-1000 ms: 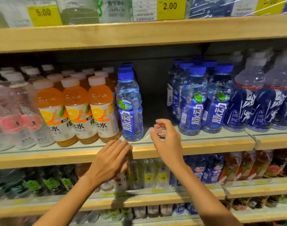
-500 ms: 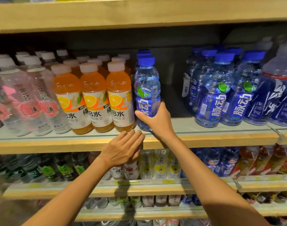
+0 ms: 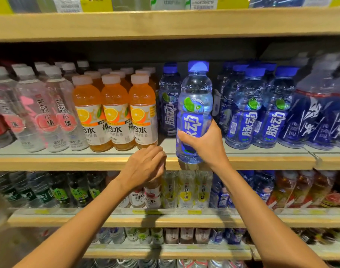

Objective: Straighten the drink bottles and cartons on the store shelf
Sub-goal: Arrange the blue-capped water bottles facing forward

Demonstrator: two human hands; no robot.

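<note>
My right hand grips a blue-capped bottle with a blue label, upright, its base out past the front edge of the wooden shelf. Behind it, another blue bottle stands in the same row. My left hand rests on the shelf's front edge with loosely curled fingers, holding nothing. To the left stand orange drink bottles with pale caps; to the right, more blue bottles in rows.
Clear bottles with pink labels fill the left of the shelf, darker blue bottles the far right. A bare gap lies on the shelf behind the held bottle. Lower shelves hold many small bottles. An upper shelf board hangs close overhead.
My right hand reached to the front blue bottle, gripped it and drew it forward and rightward off the shelf edge. My left hand stayed at the shelf edge, its fingers curling.
</note>
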